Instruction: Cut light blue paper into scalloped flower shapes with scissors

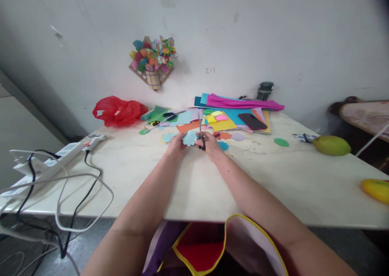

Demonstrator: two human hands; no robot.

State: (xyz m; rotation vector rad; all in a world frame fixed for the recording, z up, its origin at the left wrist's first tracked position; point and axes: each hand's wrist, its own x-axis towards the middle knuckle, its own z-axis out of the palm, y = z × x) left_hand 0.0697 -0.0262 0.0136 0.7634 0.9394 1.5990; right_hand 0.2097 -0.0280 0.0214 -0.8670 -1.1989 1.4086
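Note:
Between my hands, over the middle of the table, is a light blue scalloped paper cutout (190,138). My left hand (176,145) pinches its left edge. My right hand (210,144) is closed around the black handles of a pair of scissors (201,142), whose blades point up and away beside the cutout's right edge. Whether the blades touch the paper I cannot tell. Close by lie a blue scalloped piece (223,146), an orange one (225,135), a lilac one (237,136) and a pale blue one with a yellow edge (168,138).
Coloured sheets (240,101), sticky-note pads (217,116) and a phone (253,121) lie at the back. A red plastic bag (117,110) sits back left. Power strips with cables (57,162) run along the left side. A green mango-like fruit (332,145) rests at right.

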